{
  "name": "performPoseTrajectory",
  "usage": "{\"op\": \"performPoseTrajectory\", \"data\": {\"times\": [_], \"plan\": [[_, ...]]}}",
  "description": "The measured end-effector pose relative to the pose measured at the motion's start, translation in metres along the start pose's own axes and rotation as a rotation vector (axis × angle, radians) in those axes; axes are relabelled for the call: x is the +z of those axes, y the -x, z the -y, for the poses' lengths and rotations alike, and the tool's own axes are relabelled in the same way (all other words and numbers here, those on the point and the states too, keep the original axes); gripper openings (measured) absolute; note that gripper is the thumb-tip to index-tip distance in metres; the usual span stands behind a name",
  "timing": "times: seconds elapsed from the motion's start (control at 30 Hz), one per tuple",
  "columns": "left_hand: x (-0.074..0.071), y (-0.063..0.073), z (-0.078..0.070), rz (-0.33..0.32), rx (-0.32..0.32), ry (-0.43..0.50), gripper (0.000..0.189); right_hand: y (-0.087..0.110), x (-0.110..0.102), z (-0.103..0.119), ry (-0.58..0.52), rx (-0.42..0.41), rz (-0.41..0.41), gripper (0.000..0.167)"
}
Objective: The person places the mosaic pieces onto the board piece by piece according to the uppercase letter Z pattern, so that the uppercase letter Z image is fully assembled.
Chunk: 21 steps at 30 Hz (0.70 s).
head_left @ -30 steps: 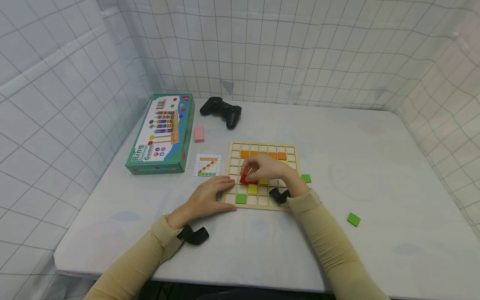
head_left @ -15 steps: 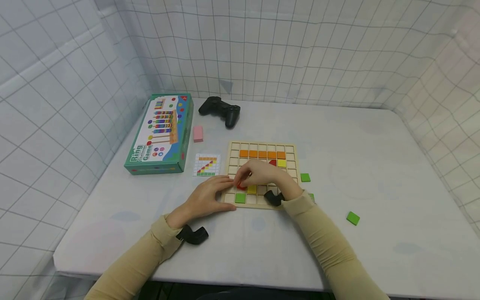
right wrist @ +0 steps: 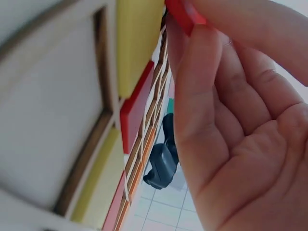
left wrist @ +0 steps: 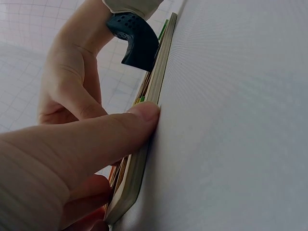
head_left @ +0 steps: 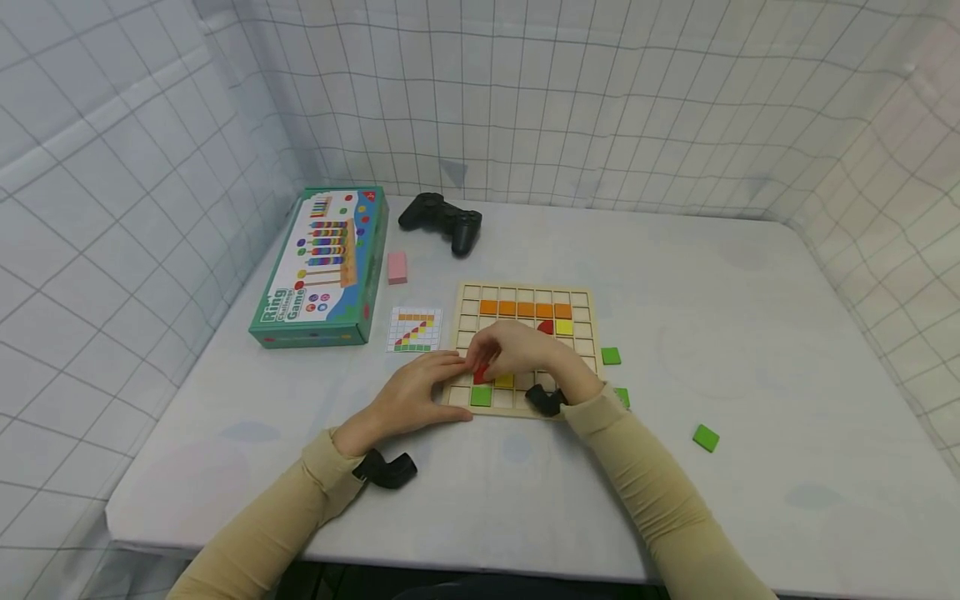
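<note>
In the head view, my right hand (head_left: 513,346) pinches a small red tile (head_left: 480,375) between thumb and fingertips, low over the left part of the wooden grid board (head_left: 597,337). The red tile (right wrist: 185,17) also shows at the fingertips in the right wrist view. My left hand (head_left: 412,396) rests at the board's near left corner, thumb along the front edge and fingers at the left side. A yellow tile (head_left: 504,381) and a green tile (head_left: 481,397) lie in nearby cells. Farther back sit a row of orange tiles (head_left: 526,309), a red tile (head_left: 546,327) and a yellow tile (head_left: 564,327).
Left of the board lies a pattern card (head_left: 415,329), with a pink block (head_left: 397,268) behind it. A boxed ring game (head_left: 322,267) and a black game controller (head_left: 441,222) stand farther back. Loose green tiles (head_left: 706,437) lie to the right.
My right hand has moved left and slightly nearer with the red tile, uncovering the red and yellow tiles near the orange row. The left hand has stayed in place.
</note>
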<state>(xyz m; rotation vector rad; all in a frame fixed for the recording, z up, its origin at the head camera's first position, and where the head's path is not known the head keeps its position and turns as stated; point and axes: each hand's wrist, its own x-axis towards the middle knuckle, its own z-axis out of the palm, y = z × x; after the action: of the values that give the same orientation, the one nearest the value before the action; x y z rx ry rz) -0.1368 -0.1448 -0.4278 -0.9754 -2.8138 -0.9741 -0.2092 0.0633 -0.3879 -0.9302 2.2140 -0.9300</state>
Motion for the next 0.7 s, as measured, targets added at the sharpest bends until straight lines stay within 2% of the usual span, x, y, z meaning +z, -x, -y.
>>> {"op": "performPoseTrajectory", "data": {"times": [0.5, 0.7], "plan": [[0.0006, 0.0000, -0.0004, -0.005, 0.001, -0.007, 0.070, 0.0048, -0.0034, 0.0041, 0.036, 0.021, -0.018, 0.017], [0.0007, -0.0003, -0.0002, 0.001, -0.003, -0.011, 0.071, 0.0046, -0.0018, 0.0047, 0.088, 0.029, -0.040, 0.015]]}}
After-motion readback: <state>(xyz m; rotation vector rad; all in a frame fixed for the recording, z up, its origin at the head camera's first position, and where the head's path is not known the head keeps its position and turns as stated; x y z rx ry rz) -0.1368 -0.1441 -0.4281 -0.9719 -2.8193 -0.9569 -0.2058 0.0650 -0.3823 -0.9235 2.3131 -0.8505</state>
